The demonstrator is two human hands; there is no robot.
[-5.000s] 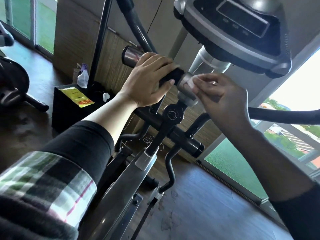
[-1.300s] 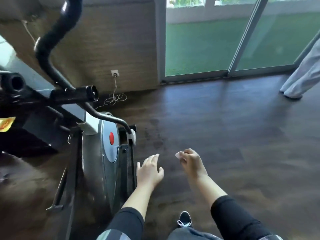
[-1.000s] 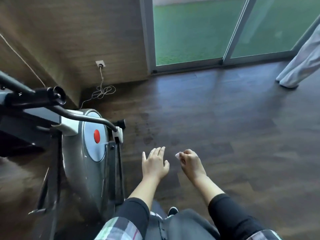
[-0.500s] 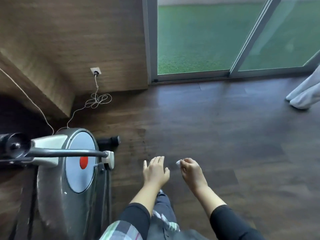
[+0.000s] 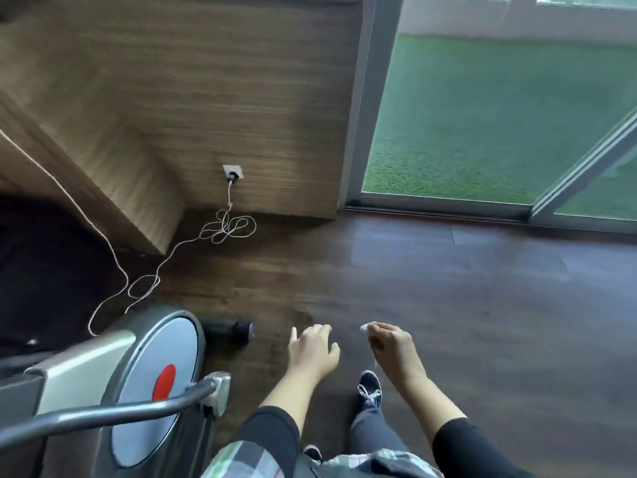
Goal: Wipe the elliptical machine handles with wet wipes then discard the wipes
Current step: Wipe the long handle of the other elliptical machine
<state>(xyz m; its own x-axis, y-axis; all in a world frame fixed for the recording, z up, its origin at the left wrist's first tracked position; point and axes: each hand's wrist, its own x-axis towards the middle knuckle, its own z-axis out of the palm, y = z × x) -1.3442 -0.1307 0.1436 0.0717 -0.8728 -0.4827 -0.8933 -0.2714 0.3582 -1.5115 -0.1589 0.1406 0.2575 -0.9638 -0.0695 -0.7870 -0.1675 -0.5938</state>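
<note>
Wipe (image 5: pixel 364 327): being pinched, balled small, by right hand (image 5: pixel 393 346); left hand (image 5: pixel 312 350) hanging relaxed and empty over the floor (image 5: pixel 448 305); wiping seemingly done, discarding pending, no bin showing.

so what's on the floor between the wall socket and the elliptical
In the head view, a loosely tangled white cord trails from the socket across dark floor to the elliptical.
</note>
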